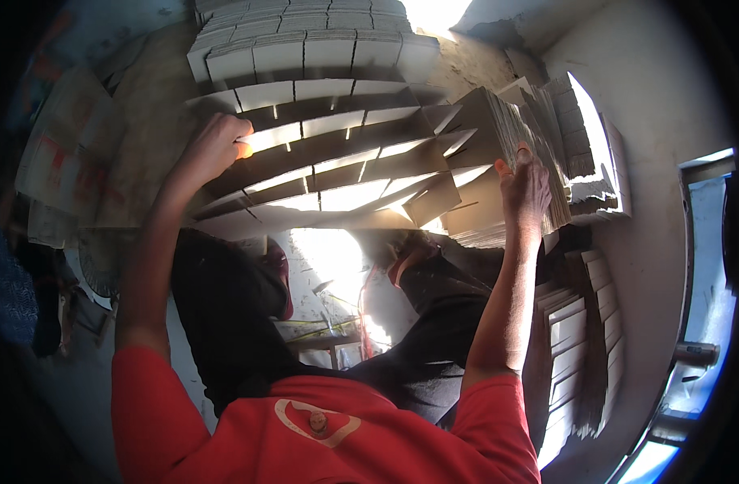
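A grid of slotted cardboard divider strips (337, 151) stands in front of me, its long strips set on edge with gaps between them. My left hand (217, 147) is at the grid's left side, fingers closed on the end of a cardboard strip. To the right, a thick stack of cardboard strips (510, 121) stands on edge. My right hand (525, 189) lies against its near part, thumb and fingers bent over the cardboard edges. How many strips it grips is hidden.
Finished-looking divider bundles (305, 55) are piled behind the grid. More cardboard stacks (583, 137) stand against the right wall, and others (567, 355) sit lower down beside my right arm. A large printed carton sheet (66, 153) is at the left. My legs (232, 298) are below the work surface.
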Demonstrator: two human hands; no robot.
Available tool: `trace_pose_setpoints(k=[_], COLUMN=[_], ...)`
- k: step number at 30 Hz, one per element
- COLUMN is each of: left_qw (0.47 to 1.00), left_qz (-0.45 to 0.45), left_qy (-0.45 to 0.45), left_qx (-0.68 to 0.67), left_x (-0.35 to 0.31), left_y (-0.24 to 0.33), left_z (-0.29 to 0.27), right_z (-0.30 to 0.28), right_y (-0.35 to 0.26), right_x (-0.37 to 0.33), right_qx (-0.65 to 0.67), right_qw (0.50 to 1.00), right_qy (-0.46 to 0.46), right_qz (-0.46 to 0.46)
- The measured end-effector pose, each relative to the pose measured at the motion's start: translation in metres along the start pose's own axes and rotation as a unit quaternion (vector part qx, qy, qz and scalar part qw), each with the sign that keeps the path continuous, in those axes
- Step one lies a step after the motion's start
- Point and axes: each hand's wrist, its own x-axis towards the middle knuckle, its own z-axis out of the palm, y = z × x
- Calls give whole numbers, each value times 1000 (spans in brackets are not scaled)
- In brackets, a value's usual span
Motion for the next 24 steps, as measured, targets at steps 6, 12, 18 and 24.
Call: trace_pose_setpoints(k=[6,12,18,24], left_qw=[971,988,979,971], left_qz=[57,79,124,142], left_qy=[225,136,159,191], left_qx=[65,-6,16,25], left_x=[8,-44,-18,-1], left_y=[-27,68,36,23], left_z=[3,-2,28,20], right_z=[52,60,41,13], right_y=[24,47,35,26], right_x=[-8,-13,-11,-14], right_qx=[-98,-36,122,162], right_qw=[992,991,987,976], right_qy=[16,98,77,89], right_qz=[-75,-80,64,119])
